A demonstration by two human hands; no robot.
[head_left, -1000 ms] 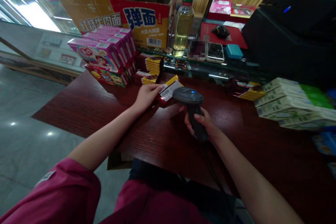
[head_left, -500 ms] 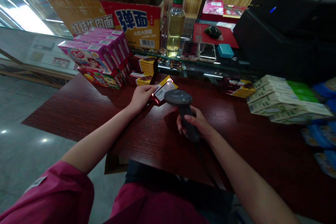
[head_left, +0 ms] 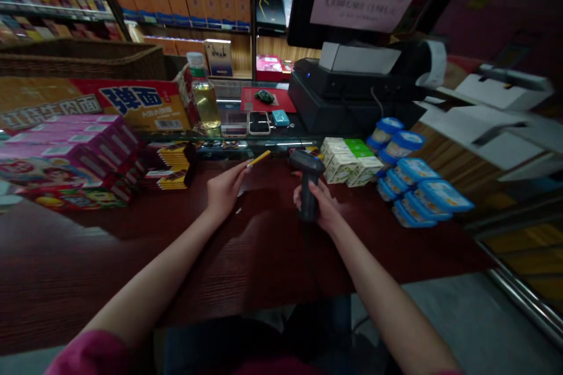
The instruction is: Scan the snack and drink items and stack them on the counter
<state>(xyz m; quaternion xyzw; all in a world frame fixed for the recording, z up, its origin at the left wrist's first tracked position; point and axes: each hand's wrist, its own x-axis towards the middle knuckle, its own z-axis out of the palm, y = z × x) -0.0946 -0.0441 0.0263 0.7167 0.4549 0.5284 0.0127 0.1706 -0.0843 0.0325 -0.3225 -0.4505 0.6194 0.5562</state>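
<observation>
Right, head cam (only view): our L hand (head_left: 225, 190) has thumb & fingertips pinching the near end of a thin yellow packet (head_left: 259, 157), held up over the far half of the table (head_left: 277, 269). We get it almost edge-on, so can't read its faces. Long axis runs out from the L fingers, away & to our R, free end pointing roughly at the far edge. L hand is the nearer one, obviously; R is well apart from it.

Our R hand (head_left: 321, 202) has its fingers wrapped round the grip of a dark handheld barcode scanner (head_left: 309, 181), grip approx. upright, head on top. Scanner head sits to the R of the packet's free end, at abt the same height in view, w/ a gap btwn; no contact that we can see.

Edges & room: glass-topped counter (head_left: 281, 142) bounds the far side. On L, stacked brown-and-yellow bars (head_left: 173, 167) & purple cartons (head_left: 65, 155); on R, green-and-white cartons (head_left: 341, 164) just beside the scanner, then blue-lidded tubs (head_left: 413, 190). Most open room = btwn our forearms, back to the near edge.
</observation>
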